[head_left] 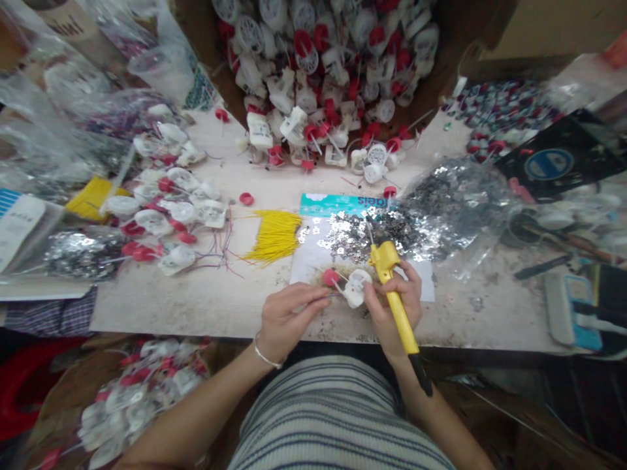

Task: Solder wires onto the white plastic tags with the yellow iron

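Near the front edge of the table, my left hand [287,320] pinches thin wires [336,296] between thumb and fingertips. The wires run towards a small white plastic housing [356,288] with a red round cap [330,278] beside it. My right hand [399,303] steadies the housing with its thumb and fingertips. Across that same hand lies a yellow soldering iron [401,320], metal tip pointing away from me, black cord end towards my forearm. Just beyond the tip are loose shiny metal plates [347,235]. A bundle of yellow wires [274,236] lies to the left of them.
Behind the work spot stands a large cardboard box [465,39] heaped with white housings and red caps. More housings [171,202] with wires lie at the left. A clear bag [455,202] holds dark metal pieces. A blue-and-white device [573,310] sits on the right.
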`<state>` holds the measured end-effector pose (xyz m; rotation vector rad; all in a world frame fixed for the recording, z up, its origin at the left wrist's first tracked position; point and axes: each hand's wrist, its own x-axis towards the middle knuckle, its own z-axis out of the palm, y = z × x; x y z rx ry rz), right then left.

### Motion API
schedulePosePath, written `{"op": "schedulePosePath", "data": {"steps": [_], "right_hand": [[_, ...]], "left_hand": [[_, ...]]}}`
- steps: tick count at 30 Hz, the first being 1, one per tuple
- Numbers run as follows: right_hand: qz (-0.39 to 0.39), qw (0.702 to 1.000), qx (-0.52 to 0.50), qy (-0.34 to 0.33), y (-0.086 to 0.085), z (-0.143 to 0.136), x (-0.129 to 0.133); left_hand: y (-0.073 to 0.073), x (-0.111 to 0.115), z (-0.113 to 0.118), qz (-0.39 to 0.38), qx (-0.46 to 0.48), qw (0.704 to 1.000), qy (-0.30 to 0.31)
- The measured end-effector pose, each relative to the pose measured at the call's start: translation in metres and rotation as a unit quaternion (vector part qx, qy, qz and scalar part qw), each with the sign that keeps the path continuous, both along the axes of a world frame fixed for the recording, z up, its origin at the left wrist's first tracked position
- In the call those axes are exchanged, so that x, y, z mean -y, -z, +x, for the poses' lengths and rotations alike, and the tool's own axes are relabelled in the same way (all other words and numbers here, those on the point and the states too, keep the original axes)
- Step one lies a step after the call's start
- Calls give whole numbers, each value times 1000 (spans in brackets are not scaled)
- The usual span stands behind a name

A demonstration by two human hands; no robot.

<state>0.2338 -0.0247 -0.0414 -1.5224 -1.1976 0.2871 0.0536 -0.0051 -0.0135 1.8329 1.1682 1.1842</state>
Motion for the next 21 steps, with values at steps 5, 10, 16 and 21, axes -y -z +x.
{"op": "schedulePosePath", "data": {"steps": [5, 10, 16, 21], "right_hand": [[43, 995, 63, -59, 4, -3, -3], [48, 988, 13, -147, 2, -6, 2], [48, 992, -30, -111, 1, -15, 5], [100, 978, -4, -181, 1, -16, 11]], "left_hand": [[1, -4, 17, 49, -46, 994, 90], [11, -7, 20, -3, -121, 992, 46], [6, -7, 16, -80, -122, 983, 110], [2, -7, 17, -141, -100, 980, 97]]}}
